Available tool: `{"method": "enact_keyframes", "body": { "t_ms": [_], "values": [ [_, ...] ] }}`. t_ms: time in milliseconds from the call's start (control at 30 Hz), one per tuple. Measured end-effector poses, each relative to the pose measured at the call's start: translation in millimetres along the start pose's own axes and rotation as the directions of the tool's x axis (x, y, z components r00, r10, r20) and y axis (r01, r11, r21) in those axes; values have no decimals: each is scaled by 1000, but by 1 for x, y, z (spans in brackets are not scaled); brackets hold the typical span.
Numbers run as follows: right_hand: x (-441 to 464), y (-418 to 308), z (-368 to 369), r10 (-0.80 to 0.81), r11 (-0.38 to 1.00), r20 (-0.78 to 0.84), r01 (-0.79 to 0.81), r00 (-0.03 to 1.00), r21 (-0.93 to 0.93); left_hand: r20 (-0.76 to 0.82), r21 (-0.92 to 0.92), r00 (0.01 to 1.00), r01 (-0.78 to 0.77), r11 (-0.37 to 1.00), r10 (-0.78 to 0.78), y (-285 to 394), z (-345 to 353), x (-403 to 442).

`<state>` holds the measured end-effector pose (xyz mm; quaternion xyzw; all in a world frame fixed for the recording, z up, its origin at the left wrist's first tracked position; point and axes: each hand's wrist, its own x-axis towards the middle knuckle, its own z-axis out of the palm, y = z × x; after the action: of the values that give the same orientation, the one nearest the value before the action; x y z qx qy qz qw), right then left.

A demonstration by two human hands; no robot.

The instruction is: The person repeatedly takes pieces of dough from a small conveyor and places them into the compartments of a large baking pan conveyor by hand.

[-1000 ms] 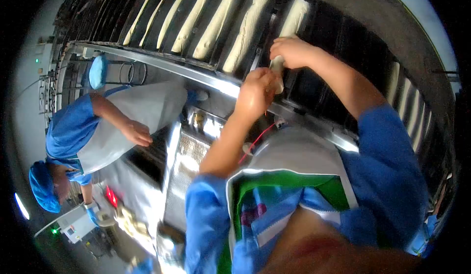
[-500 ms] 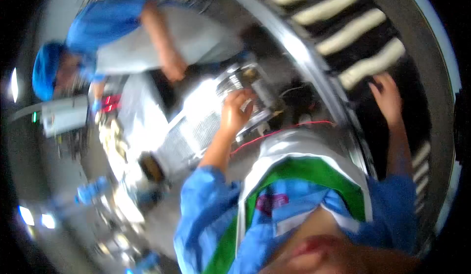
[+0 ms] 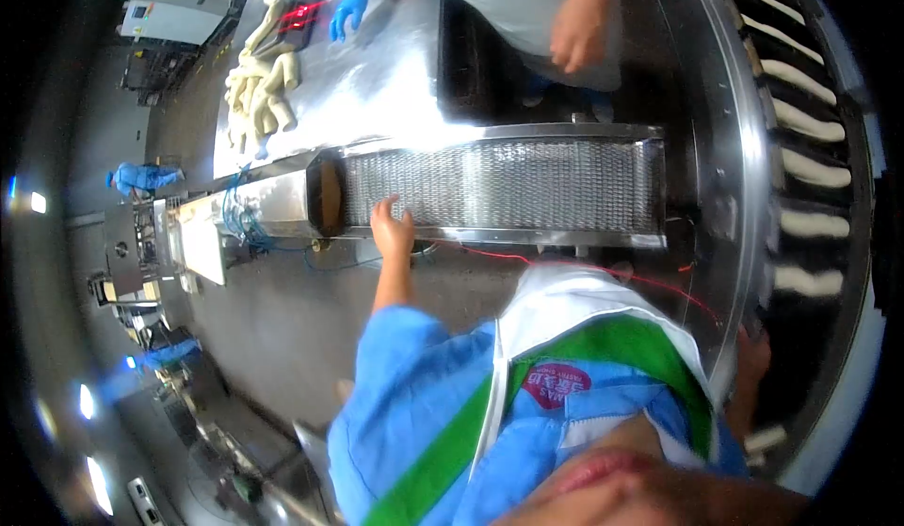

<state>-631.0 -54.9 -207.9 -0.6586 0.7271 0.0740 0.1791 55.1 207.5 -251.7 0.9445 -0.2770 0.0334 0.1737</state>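
Note:
My left hand [image 3: 392, 229] reaches over the near edge of a mesh conveyor belt [image 3: 527, 187], fingers apart and holding nothing. The belt shows no dough on it. On the right, my right hand [image 3: 751, 356] hangs low beside the metal rim [image 3: 749, 168] of a dark belt; it is dim and partly hidden, but the digits that show look apart. Several pale dough strips [image 3: 810, 173] lie across that dark belt, beyond my right hand. A small pale piece [image 3: 765, 438] lies near my right wrist.
Across the mesh conveyor stands a co-worker, with a bare hand [image 3: 579, 32] and a blue-gloved hand [image 3: 350, 13]. Their steel table [image 3: 377, 83] carries a heap of dough pieces [image 3: 259, 93] and a scale with red digits [image 3: 301, 16]. A red cord [image 3: 499, 255] runs past my apron.
My view has swung round, bringing the whole mesh conveyor into sight. My left hand now lies over its left end. My right hand has drawn back from the dough strips toward my body.

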Motion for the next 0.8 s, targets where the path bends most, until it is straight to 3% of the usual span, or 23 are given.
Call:
{"method": "enact_keyframes", "body": {
  "t_ms": [67,133,233,367,433,567,733,800],
  "values": [
    [-1,-20,-3,45,999,-12,-45,999,-12,29,31,989,144,989,-145,-25,2,10],
    [1,-37,1,275,944,-81,-285,958,-169,36,27,984,175,984,-176,-45,4,19],
    [1,-62,-7,372,920,-4,-369,928,-135,24,34,982,188,982,-189,-74,7,33],
    [7,-46,6,393,905,-54,-397,918,-156,-58,95,985,166,982,-161,-83,6,51],
    [11,-27,16,323,925,-138,-343,936,-164,-62,99,983,180,979,-175,-89,10,58],
    [11,-9,24,340,904,-179,-373,923,-209,-46,106,979,204,973,-200,-93,11,69],
    [9,10,34,195,964,-241,-232,951,-134,-53,138,983,179,974,-174,-92,5,79],
    [2,-12,21,269,948,-193,-295,944,-117,-50,151,984,179,972,-173,-92,3,81]
  ]
}}
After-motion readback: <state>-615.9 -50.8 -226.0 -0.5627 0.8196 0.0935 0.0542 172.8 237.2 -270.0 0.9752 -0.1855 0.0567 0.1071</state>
